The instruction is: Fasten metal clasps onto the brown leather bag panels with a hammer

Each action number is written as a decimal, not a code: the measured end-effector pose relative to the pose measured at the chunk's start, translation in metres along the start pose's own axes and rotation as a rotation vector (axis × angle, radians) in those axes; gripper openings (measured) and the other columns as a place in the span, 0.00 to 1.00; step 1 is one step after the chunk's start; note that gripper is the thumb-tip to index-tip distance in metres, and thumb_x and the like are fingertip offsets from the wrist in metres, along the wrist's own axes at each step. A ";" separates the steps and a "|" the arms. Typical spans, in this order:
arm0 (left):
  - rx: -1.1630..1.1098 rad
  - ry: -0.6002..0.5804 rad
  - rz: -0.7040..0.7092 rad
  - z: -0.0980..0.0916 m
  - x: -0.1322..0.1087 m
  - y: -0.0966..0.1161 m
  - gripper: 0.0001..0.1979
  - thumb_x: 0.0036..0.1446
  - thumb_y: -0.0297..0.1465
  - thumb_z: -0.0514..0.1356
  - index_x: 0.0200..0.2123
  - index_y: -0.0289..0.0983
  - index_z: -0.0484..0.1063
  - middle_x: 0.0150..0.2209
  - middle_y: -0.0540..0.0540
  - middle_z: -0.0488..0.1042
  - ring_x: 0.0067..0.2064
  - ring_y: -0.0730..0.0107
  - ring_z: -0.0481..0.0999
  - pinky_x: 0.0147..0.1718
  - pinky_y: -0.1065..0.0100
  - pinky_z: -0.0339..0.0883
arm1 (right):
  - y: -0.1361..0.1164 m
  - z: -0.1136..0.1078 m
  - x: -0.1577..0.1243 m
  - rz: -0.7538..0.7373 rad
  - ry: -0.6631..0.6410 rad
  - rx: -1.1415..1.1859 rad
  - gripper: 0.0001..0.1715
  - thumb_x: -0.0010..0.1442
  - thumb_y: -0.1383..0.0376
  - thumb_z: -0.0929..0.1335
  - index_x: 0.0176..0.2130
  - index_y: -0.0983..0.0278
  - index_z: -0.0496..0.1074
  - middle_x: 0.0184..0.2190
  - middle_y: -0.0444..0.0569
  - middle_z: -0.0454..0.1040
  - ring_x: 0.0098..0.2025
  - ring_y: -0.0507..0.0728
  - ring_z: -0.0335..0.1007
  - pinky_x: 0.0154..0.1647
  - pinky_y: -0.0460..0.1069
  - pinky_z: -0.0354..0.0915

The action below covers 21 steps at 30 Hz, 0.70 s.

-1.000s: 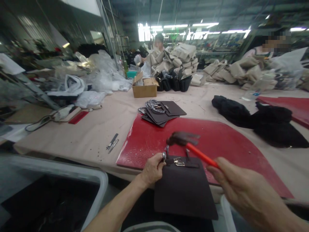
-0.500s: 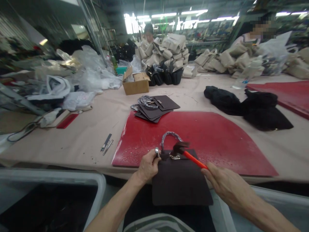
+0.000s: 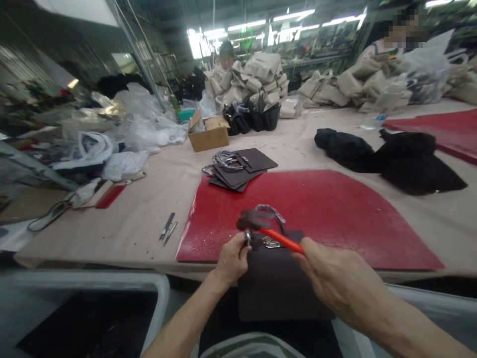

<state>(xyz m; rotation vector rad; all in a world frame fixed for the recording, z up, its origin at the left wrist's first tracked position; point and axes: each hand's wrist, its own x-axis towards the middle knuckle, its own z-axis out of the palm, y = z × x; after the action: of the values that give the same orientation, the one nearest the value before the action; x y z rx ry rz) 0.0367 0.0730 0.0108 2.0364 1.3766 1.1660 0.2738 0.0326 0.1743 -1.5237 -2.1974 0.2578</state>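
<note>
A claw hammer (image 3: pixel 278 237) with an orange-red handle is in my right hand (image 3: pixel 330 266), its fingers wrapped round the grip. The hammer's dark head, blurred, is just above my left hand (image 3: pixel 231 258). Finger and thumb of that hand pinch a shiny metal fitting (image 3: pixel 247 237) at the upper left corner of a dark brown bag panel (image 3: pixel 279 293). This panel hangs over the table's front edge. Silvery metal hardware (image 3: pixel 271 242) shows near its top, and a plastic-wrapped handle (image 3: pixel 271 209) arches behind, partly hidden by the hammer.
Under the panel's top lies a red board (image 3: pixel 316 209). Behind it are stacked brown panels (image 3: pixel 242 169) and a cardboard box (image 3: pixel 209 138). A cutter (image 3: pixel 167 226) and a thin metal tool (image 3: pixel 170 233) lie left. A black cloth item (image 3: pixel 410 159) is right; grey bins (image 3: pixel 163 293) stand in front.
The hammer and my right hand have moved left, bringing its head from over the panel's hardware to above the fitting in my left hand. The left hand keeps its pinch. The view has shifted slightly.
</note>
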 end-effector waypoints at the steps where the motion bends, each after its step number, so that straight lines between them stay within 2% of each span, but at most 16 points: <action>1: 0.002 0.002 0.004 0.000 0.000 0.000 0.10 0.57 0.22 0.56 0.41 0.39 0.70 0.40 0.44 0.77 0.42 0.62 0.78 0.45 0.63 0.74 | 0.007 0.007 -0.002 0.018 -0.109 -0.038 0.21 0.67 0.52 0.54 0.29 0.59 0.62 0.17 0.47 0.67 0.15 0.54 0.56 0.22 0.51 0.40; 2: 0.003 0.001 0.008 0.000 0.000 -0.001 0.10 0.57 0.22 0.56 0.41 0.39 0.70 0.40 0.44 0.77 0.42 0.63 0.78 0.45 0.63 0.74 | 0.015 0.013 -0.004 0.045 -0.193 -0.065 0.19 0.67 0.54 0.55 0.30 0.60 0.63 0.18 0.47 0.68 0.16 0.54 0.57 0.23 0.51 0.39; 4: 0.002 -0.008 0.011 0.000 0.000 -0.001 0.09 0.58 0.22 0.55 0.40 0.39 0.70 0.40 0.44 0.77 0.42 0.62 0.78 0.45 0.63 0.74 | 0.032 0.019 -0.006 0.115 -0.251 -0.097 0.17 0.67 0.55 0.56 0.32 0.60 0.63 0.20 0.47 0.68 0.18 0.55 0.60 0.24 0.50 0.40; 10: -0.007 0.006 0.025 0.000 -0.002 -0.004 0.11 0.59 0.23 0.54 0.43 0.38 0.70 0.41 0.43 0.77 0.44 0.62 0.78 0.45 0.63 0.74 | 0.095 0.041 -0.001 0.349 -0.299 -0.031 0.22 0.71 0.57 0.54 0.31 0.62 0.64 0.25 0.48 0.71 0.27 0.55 0.66 0.29 0.48 0.54; 12: -0.016 0.010 0.030 0.001 -0.003 -0.006 0.11 0.60 0.23 0.54 0.44 0.38 0.70 0.42 0.43 0.77 0.44 0.63 0.78 0.45 0.63 0.74 | 0.112 0.053 -0.001 0.434 -0.267 -0.121 0.20 0.71 0.60 0.56 0.34 0.65 0.67 0.29 0.52 0.73 0.31 0.57 0.68 0.32 0.49 0.57; 13: -0.021 0.012 0.033 0.002 -0.004 -0.007 0.11 0.60 0.23 0.54 0.45 0.38 0.70 0.42 0.43 0.77 0.44 0.63 0.78 0.45 0.63 0.74 | 0.117 0.059 -0.002 0.461 -0.235 -0.171 0.17 0.70 0.61 0.57 0.38 0.67 0.69 0.34 0.56 0.74 0.35 0.59 0.69 0.35 0.50 0.58; 15: -0.025 0.017 0.041 0.002 -0.005 -0.008 0.11 0.61 0.24 0.54 0.45 0.38 0.70 0.43 0.43 0.77 0.45 0.62 0.78 0.46 0.63 0.74 | 0.119 0.069 -0.003 0.439 -0.145 -0.244 0.16 0.68 0.63 0.60 0.49 0.69 0.69 0.49 0.63 0.71 0.46 0.64 0.68 0.43 0.54 0.59; 17: -0.018 0.030 0.054 0.003 -0.006 -0.011 0.11 0.62 0.24 0.54 0.45 0.38 0.70 0.44 0.43 0.78 0.47 0.62 0.78 0.47 0.62 0.74 | 0.110 0.078 -0.002 0.336 -0.089 -0.256 0.21 0.66 0.63 0.63 0.57 0.67 0.66 0.58 0.62 0.65 0.54 0.66 0.62 0.50 0.56 0.58; 19: -0.006 0.052 0.066 0.005 -0.007 -0.013 0.10 0.62 0.25 0.54 0.45 0.38 0.70 0.44 0.43 0.78 0.47 0.62 0.79 0.49 0.61 0.74 | 0.098 0.087 0.003 0.230 -0.105 -0.203 0.26 0.63 0.62 0.66 0.59 0.64 0.65 0.60 0.58 0.64 0.57 0.66 0.60 0.56 0.57 0.56; 21: 0.008 0.079 0.069 0.006 -0.008 -0.016 0.10 0.62 0.26 0.54 0.45 0.38 0.70 0.44 0.43 0.78 0.48 0.61 0.79 0.49 0.60 0.74 | 0.089 0.094 0.008 0.192 -0.149 -0.135 0.29 0.60 0.61 0.69 0.60 0.64 0.66 0.60 0.57 0.64 0.59 0.67 0.58 0.58 0.58 0.55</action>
<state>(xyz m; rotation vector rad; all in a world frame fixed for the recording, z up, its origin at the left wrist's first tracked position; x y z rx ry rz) 0.0315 0.0733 -0.0077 2.0784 1.3590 1.2849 0.3024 0.0829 0.0581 -1.8479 -2.2214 0.2978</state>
